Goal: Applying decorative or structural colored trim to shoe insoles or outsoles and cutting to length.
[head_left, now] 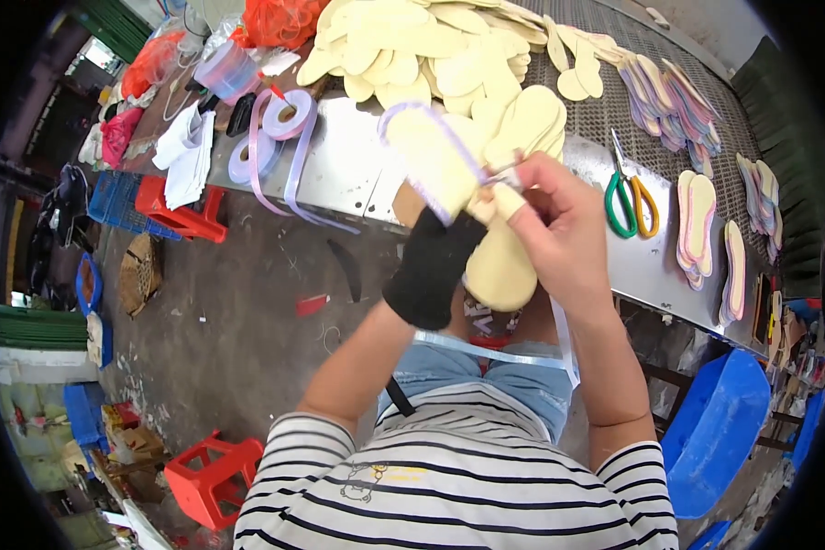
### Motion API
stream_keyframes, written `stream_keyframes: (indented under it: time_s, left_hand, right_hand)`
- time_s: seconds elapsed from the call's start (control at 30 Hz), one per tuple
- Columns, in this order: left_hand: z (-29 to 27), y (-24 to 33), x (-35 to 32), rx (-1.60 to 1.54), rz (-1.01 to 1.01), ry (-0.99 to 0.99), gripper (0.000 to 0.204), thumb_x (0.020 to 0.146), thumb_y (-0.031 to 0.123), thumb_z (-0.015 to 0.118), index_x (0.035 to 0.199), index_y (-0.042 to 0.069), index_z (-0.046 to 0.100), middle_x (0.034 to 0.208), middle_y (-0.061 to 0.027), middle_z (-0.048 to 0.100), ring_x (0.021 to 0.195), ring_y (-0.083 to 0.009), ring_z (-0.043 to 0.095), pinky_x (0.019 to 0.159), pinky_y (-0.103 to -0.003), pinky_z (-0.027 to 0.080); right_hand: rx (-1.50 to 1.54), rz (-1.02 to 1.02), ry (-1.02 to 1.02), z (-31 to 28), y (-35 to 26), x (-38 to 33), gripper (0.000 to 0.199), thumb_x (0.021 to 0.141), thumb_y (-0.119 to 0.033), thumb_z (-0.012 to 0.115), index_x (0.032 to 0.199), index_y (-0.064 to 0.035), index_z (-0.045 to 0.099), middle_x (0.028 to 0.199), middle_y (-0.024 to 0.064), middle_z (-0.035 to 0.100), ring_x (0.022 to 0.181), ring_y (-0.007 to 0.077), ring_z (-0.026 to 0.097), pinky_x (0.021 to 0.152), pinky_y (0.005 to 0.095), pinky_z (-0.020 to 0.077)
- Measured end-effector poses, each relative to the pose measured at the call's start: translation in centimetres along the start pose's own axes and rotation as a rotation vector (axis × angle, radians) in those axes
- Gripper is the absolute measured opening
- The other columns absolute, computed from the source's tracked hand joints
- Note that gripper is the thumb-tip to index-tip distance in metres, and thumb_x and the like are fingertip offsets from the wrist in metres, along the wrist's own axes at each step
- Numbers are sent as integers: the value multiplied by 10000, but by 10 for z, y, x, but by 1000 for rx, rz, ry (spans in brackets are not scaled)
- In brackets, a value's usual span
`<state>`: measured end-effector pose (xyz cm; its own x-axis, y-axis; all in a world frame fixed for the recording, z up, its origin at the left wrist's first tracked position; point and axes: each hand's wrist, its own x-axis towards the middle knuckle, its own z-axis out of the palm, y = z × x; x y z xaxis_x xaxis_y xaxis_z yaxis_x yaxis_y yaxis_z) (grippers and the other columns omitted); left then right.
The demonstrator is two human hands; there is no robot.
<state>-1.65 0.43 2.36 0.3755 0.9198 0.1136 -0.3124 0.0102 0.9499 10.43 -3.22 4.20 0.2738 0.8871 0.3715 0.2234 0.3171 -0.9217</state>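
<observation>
My left hand (438, 261), in a black fingerless glove, grips a cream shoe insole (428, 151) from below. A lilac ribbon (467, 156) runs along the insole's edge. My right hand (564, 225) pinches at the insole's right edge, where the ribbon is, with a pale covering on its thumb. A small shiny bit by those fingertips is too blurred to name. The rounded end of a cream insole (501, 275) hangs below, between my hands. A pale ribbon length (486, 351) trails down across my lap.
A heap of cream insoles (403, 46) covers the back of the metal table (339, 151). Ribbon rolls (287, 115) lie left; scissors (631, 197) with green and orange handles and stacked edged insoles (697, 225) lie right. A blue bin (717, 431) and red stool (213, 481) stand below.
</observation>
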Motion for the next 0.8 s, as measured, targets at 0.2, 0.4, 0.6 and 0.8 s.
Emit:
stream_keyframes:
  time_s: [0.2, 0.4, 0.6, 0.8]
  left_hand:
    - [-13, 23, 0, -289, -15, 86, 277, 945, 181, 480, 1120, -28, 531, 984, -122, 643, 839, -179, 637, 686, -311, 540]
    - [-15, 20, -4, -321, 43, 149, 302, 918, 200, 532, 1107, -36, 546, 877, -109, 657, 802, -174, 635, 671, -297, 531]
    - [-19, 15, -3, 12, 184, 102, 290, 789, 32, 623, 1061, -7, 531, 932, -111, 626, 845, -178, 624, 727, -289, 502]
    - [-35, 17, -1, 204, -98, -196, 278, 741, 22, 667, 1010, 2, 600, 884, -69, 646, 773, -128, 609, 691, -277, 500]
  right_hand:
    - [279, 336, -40, -9, -9, 0, 108, 827, -97, 634, 888, -8, 630, 763, -22, 596, 643, 21, 502, 551, 171, 373]
    - [407, 434, -70, -3, -1, -13, 96, 817, -71, 654, 874, 2, 629, 771, -4, 621, 653, 27, 558, 575, 168, 440]
    - [329, 380, -169, -9, -2, -20, 66, 811, -51, 651, 839, 3, 626, 753, -13, 618, 643, 15, 541, 559, 160, 418]
    - [312, 445, -344, -24, 21, -25, 64, 809, -61, 646, 831, -3, 632, 743, -24, 607, 642, 21, 536, 568, 176, 421]
